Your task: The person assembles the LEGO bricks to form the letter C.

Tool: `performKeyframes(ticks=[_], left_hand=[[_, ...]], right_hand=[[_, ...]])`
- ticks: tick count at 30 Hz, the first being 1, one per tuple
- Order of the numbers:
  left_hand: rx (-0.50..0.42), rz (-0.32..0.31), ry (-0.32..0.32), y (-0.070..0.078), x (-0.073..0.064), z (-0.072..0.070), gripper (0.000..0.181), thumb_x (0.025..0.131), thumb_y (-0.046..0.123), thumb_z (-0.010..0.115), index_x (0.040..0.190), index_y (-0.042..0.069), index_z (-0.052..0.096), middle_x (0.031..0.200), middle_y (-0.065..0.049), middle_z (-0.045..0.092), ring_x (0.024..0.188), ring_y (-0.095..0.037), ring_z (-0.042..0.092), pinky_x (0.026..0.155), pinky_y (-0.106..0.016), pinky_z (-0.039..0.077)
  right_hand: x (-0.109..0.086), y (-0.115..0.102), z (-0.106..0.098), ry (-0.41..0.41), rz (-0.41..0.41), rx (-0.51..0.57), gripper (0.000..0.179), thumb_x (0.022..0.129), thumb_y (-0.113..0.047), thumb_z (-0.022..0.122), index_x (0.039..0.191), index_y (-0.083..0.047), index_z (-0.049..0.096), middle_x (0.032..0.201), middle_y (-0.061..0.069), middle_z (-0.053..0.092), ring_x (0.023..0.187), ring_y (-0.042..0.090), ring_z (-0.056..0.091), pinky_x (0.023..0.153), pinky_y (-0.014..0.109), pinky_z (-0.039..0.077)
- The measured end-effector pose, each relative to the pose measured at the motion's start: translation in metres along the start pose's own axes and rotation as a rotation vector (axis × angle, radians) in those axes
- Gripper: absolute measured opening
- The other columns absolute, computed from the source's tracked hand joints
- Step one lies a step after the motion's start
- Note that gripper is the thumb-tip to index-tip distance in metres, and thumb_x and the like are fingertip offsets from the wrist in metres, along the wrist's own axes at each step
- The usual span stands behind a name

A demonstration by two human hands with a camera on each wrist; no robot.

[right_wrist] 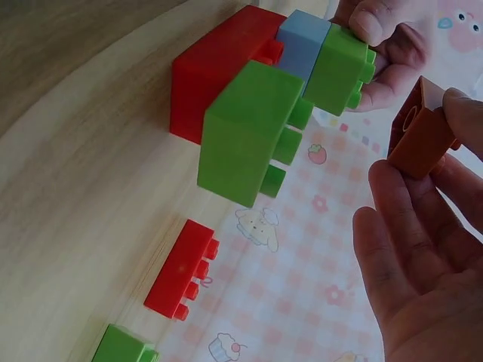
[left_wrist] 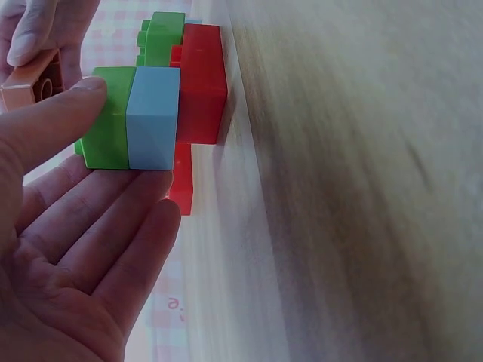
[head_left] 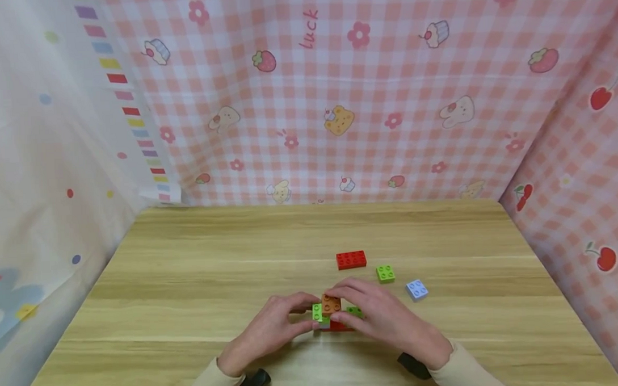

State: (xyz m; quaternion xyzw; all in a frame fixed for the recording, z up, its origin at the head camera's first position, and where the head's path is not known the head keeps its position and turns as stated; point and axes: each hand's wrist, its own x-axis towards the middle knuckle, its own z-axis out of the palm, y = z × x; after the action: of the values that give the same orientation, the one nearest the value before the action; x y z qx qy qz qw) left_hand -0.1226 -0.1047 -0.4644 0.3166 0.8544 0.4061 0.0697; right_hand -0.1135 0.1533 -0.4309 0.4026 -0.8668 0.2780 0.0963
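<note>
My left hand [head_left: 273,333] has thumb and fingers pinching the top green brick [left_wrist: 109,117], which sits on a blue brick [left_wrist: 153,121], while my right hand [head_left: 387,315] grips an orange brick [right_wrist: 419,139] between thumb and fingers. The orange one is up off the stack, just apart from that green top, studs up and hollow underside down. Under my left fingertips the blue one sits on one end of a red base brick [left_wrist: 204,83], with another green brick [right_wrist: 245,136] on the end nearer my right hand. Just past my right fingers there's a loose red brick [head_left: 351,259], then a small green one [head_left: 385,274] and a pale blue one [head_left: 417,290] further to the right. Handling-wise I'd say they're light, stiff plastic, tough to break, maybe a bit slick on those smooth walls, so imo grab opposite sides and keep fingertips clear of the underside.
</note>
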Motion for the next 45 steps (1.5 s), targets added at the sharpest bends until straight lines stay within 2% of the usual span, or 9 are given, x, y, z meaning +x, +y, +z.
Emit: performKeyframes(ticks=[10,20,26,35,45], left_hand=[[-0.025,-0.026,-0.010,0.001,0.001,-0.001,0.035,0.095,0.025,0.078,0.124,0.008,0.070,0.124,-0.006,0.074,0.109,-0.024,0.072,0.095,-0.037,0.058],[-0.063,-0.032,-0.020,0.000,0.001,0.001,0.041,0.091,0.021,0.081,0.127,0.007,0.068,0.127,-0.008,0.072,0.112,-0.024,0.071,0.097,-0.035,0.057],[-0.068,-0.058,-0.023,0.000,0.002,0.001,0.040,0.090,0.020,0.082,0.126,0.010,0.068,0.126,-0.007,0.073,0.113,-0.023,0.071,0.098,-0.038,0.056],[-0.082,-0.087,-0.029,-0.001,0.002,0.000,0.041,0.091,0.021,0.081,0.128,0.012,0.065,0.128,-0.007,0.072,0.115,-0.023,0.070,0.101,-0.043,0.055],[-0.073,-0.070,-0.012,-0.001,0.000,0.001,0.036,0.091,0.022,0.082,0.124,0.015,0.066,0.124,-0.003,0.074,0.113,-0.016,0.070,0.104,-0.045,0.053]], right_hand=[[0.006,0.000,0.006,-0.033,0.020,0.051,0.035,0.096,-0.033,0.075,0.127,-0.016,0.070,0.122,-0.007,0.068,0.107,0.007,0.064,0.093,0.030,0.057],[0.008,0.002,0.012,-0.027,0.005,0.066,0.036,0.096,-0.033,0.076,0.126,-0.016,0.071,0.119,-0.007,0.068,0.103,0.009,0.065,0.089,0.029,0.058],[0.009,0.003,0.014,-0.045,-0.002,0.082,0.034,0.097,-0.034,0.074,0.126,-0.016,0.071,0.120,-0.007,0.068,0.102,0.007,0.064,0.088,0.027,0.058],[0.008,0.004,0.017,-0.074,0.020,0.106,0.032,0.096,-0.031,0.076,0.124,-0.015,0.073,0.121,-0.006,0.068,0.104,0.011,0.066,0.090,0.027,0.058],[0.009,0.003,0.020,-0.064,0.005,0.095,0.034,0.096,-0.030,0.076,0.127,-0.017,0.071,0.122,-0.007,0.067,0.105,0.007,0.064,0.091,0.027,0.057]])
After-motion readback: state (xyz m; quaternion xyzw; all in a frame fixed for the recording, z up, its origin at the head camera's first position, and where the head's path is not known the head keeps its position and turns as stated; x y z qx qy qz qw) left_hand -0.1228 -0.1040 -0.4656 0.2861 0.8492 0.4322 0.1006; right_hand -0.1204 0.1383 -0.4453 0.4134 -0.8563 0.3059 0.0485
